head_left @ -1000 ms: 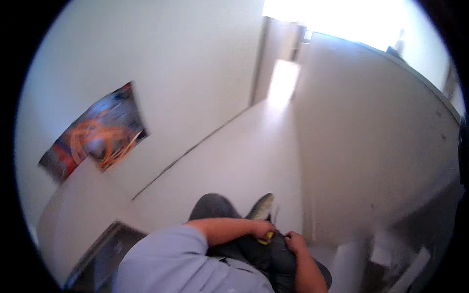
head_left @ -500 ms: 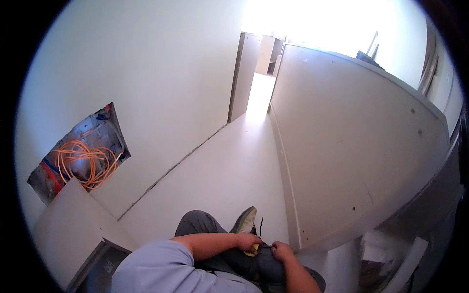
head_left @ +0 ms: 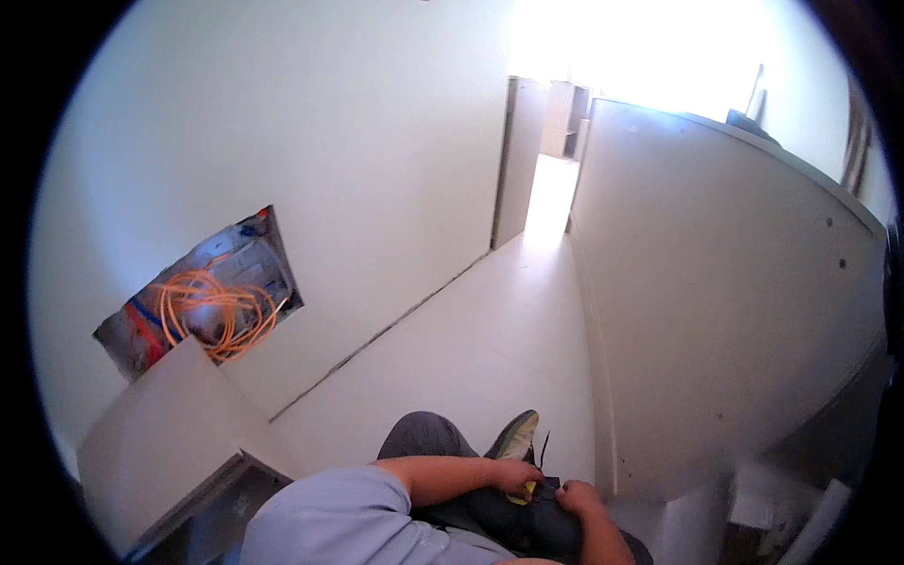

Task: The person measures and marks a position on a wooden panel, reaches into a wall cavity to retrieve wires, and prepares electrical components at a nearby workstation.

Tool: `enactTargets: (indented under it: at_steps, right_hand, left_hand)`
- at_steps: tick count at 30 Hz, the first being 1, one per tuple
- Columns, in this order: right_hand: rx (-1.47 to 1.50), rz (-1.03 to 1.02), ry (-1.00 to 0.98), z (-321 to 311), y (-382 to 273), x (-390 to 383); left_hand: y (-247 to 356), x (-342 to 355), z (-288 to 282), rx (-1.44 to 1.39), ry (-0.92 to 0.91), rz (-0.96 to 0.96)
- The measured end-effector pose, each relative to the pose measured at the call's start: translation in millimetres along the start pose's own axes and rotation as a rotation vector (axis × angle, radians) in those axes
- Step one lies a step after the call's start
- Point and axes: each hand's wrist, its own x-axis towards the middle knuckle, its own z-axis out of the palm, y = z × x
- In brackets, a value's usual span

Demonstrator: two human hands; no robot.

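Note:
My left hand [head_left: 513, 477] is closed around a small yellow object [head_left: 522, 493] over my dark trousers [head_left: 452, 513]. My right hand [head_left: 579, 494] rests beside it on the thigh, fingers pinched at something small and dark that I cannot make out. A shoe [head_left: 513, 435] with yellow parts and a dark lace shows beyond my hands.
A white wall [head_left: 377, 141] at left has a cut-out holding orange cable loops [head_left: 212, 311], with a board box [head_left: 165, 433] below. A tall panel [head_left: 725, 301] lines the right side. The pale floor [head_left: 443, 348] runs between them to a bright opening with cabinets [head_left: 563, 118].
The head view swung, first moving the scene left and down in the picture, then back right. Both hands stay at my lap, with little change in grip.

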Motion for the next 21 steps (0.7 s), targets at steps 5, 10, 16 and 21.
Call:
enactTargets:
  at_steps: [5,10,16,21]
  right_hand:
    - [0.068,-0.119,0.021,1,24,-9]
    - [0.139,-0.223,0.127,-2,21,-22]
    - [0.189,-0.215,0.096,-26,19,-43]
    - [0.167,-0.152,0.062,-21,25,-40]
  left_hand:
    - [18,-1,2,0.055,0.029,-0.038]
    - [18,-4,2,0.022,0.055,-0.073]
    - [36,-13,-14,0.021,-0.015,-0.155]
    - [35,-12,-13,-0.006,-0.060,-0.082]
